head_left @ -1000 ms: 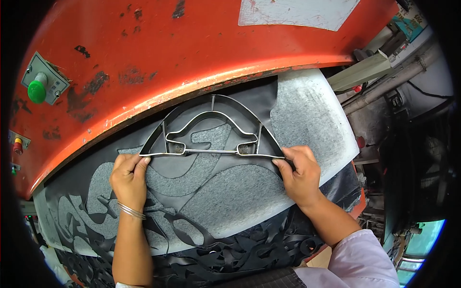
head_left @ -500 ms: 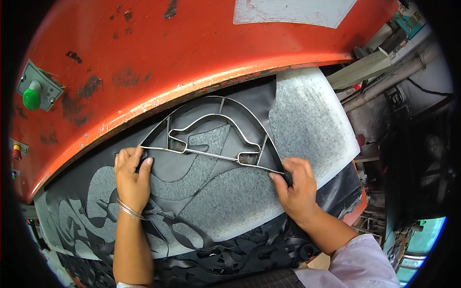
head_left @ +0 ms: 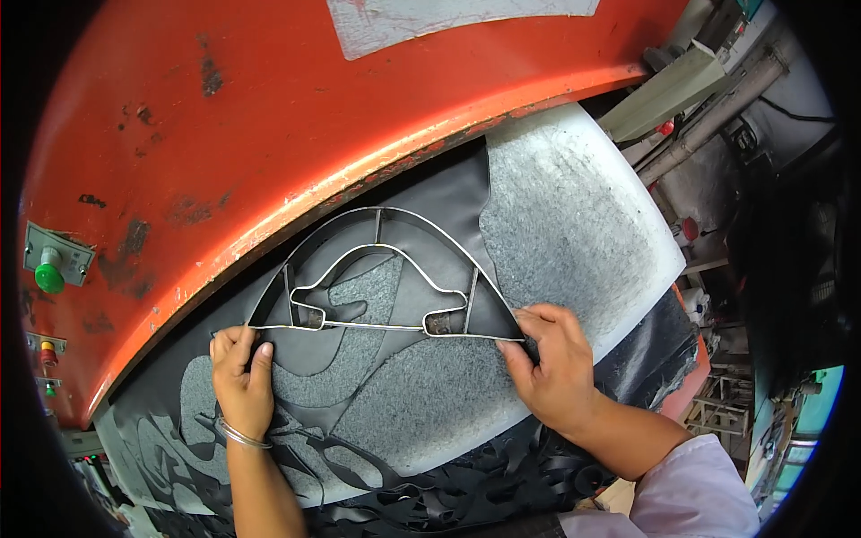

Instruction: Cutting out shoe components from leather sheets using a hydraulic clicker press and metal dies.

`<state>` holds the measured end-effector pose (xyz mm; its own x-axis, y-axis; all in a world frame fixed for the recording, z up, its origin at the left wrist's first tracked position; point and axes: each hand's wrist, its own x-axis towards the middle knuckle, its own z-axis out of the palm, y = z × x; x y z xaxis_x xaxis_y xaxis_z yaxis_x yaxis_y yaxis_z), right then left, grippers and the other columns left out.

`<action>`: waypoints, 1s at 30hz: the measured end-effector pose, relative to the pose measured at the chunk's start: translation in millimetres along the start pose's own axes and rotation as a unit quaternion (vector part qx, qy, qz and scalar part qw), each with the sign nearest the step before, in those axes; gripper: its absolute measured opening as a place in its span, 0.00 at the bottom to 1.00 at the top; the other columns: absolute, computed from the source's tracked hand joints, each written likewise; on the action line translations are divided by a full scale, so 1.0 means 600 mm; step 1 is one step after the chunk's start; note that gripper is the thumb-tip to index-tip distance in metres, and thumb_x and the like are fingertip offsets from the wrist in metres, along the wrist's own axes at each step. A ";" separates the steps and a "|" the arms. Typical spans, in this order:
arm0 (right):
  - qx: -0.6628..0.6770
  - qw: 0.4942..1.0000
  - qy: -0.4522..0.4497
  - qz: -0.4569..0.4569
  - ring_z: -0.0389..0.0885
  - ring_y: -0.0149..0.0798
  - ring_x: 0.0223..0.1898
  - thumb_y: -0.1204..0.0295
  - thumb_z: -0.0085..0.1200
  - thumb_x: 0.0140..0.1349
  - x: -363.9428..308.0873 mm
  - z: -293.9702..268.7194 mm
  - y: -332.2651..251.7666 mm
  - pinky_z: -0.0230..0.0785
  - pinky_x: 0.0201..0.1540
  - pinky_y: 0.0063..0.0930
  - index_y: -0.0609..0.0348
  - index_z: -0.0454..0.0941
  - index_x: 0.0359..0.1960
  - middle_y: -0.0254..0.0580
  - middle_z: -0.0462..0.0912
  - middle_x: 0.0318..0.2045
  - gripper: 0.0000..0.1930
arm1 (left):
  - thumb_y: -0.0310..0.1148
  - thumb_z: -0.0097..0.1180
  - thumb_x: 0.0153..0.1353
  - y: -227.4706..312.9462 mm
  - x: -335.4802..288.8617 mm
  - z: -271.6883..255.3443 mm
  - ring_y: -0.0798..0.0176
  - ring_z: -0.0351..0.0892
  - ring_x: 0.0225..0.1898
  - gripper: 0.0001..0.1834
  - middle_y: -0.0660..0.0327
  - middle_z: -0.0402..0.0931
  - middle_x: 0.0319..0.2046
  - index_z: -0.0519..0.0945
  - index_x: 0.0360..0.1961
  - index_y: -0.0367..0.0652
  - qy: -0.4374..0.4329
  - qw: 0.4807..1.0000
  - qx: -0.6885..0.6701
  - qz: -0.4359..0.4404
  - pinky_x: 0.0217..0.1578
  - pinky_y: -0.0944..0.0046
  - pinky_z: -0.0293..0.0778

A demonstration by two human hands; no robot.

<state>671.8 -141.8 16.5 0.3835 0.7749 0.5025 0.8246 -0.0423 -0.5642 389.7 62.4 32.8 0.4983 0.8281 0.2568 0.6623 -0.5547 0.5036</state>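
Note:
A steel cutting die, an arch-shaped metal frame with inner struts and a curved inner outline, lies over a black leather-like sheet. My left hand, a silver bangle at its wrist, pinches the left tip of the die. The right tip is gripped between the thumb and fingers of my right hand. Cut-out gaps in the sheet show the grey cutting board below. Whether the die touches the sheet all along its edge, I cannot tell.
An orange-red machine beam spans the far side, close beyond the die. At its left sit a green button and a red-and-yellow one. Black scraps heap along the near edge. A pale metal bar juts out at right.
Both hands have shifted the die a little toward me and to the left over the sheet. My view has also turned slightly. Both tips stay held.

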 end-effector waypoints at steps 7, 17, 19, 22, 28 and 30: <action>0.027 0.999 0.015 0.022 0.79 0.47 0.38 0.82 0.65 0.47 0.004 -0.001 -0.003 0.74 0.38 0.33 0.69 0.77 0.41 0.50 0.81 0.36 0.18 | 0.21 0.54 0.56 -0.004 0.009 0.001 0.56 0.69 0.44 0.21 0.55 0.72 0.39 0.75 0.53 0.31 -0.037 0.999 0.014 0.035 0.51 0.62 0.64; 0.026 0.999 0.017 0.021 0.79 0.46 0.38 0.83 0.66 0.46 -0.001 0.004 -0.002 0.75 0.38 0.31 0.70 0.78 0.41 0.51 0.80 0.36 0.18 | 0.21 0.55 0.57 -0.008 0.008 0.009 0.56 0.69 0.45 0.22 0.55 0.73 0.41 0.75 0.55 0.33 -0.037 0.999 0.000 0.027 0.53 0.62 0.63; 0.040 0.999 0.007 0.020 0.79 0.46 0.38 0.83 0.66 0.47 0.000 0.002 0.001 0.75 0.38 0.31 0.70 0.77 0.42 0.52 0.80 0.37 0.19 | 0.22 0.56 0.57 -0.007 0.007 0.007 0.55 0.69 0.45 0.22 0.55 0.73 0.41 0.75 0.55 0.32 -0.035 0.999 0.010 0.027 0.53 0.61 0.63; 0.039 0.999 -0.001 0.027 0.78 0.47 0.39 0.82 0.66 0.47 0.003 -0.002 0.004 0.74 0.38 0.31 0.70 0.77 0.44 0.53 0.80 0.37 0.20 | 0.23 0.56 0.57 0.000 0.007 0.012 0.54 0.69 0.47 0.24 0.53 0.73 0.43 0.73 0.57 0.33 -0.018 0.999 0.028 0.038 0.55 0.60 0.63; 0.033 0.998 -0.023 0.046 0.78 0.47 0.40 0.81 0.66 0.47 0.009 -0.005 -0.004 0.73 0.41 0.32 0.70 0.76 0.48 0.53 0.80 0.37 0.23 | 0.24 0.56 0.58 0.017 -0.001 0.006 0.56 0.69 0.50 0.29 0.52 0.74 0.47 0.69 0.63 0.37 0.004 0.998 -0.042 -0.056 0.57 0.61 0.62; 0.033 0.998 -0.017 0.053 0.78 0.47 0.39 0.81 0.66 0.47 0.005 -0.007 -0.006 0.73 0.41 0.32 0.70 0.76 0.49 0.53 0.80 0.37 0.24 | 0.25 0.56 0.59 0.015 -0.003 0.002 0.57 0.69 0.52 0.30 0.53 0.73 0.48 0.68 0.64 0.38 -0.014 0.998 -0.032 -0.054 0.58 0.61 0.62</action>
<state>671.7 -141.9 22.9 0.4511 0.7897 0.4158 0.7511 -0.0844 -0.6548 395.3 56.2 36.0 0.4420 0.8794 0.1768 0.6763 -0.4562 0.5784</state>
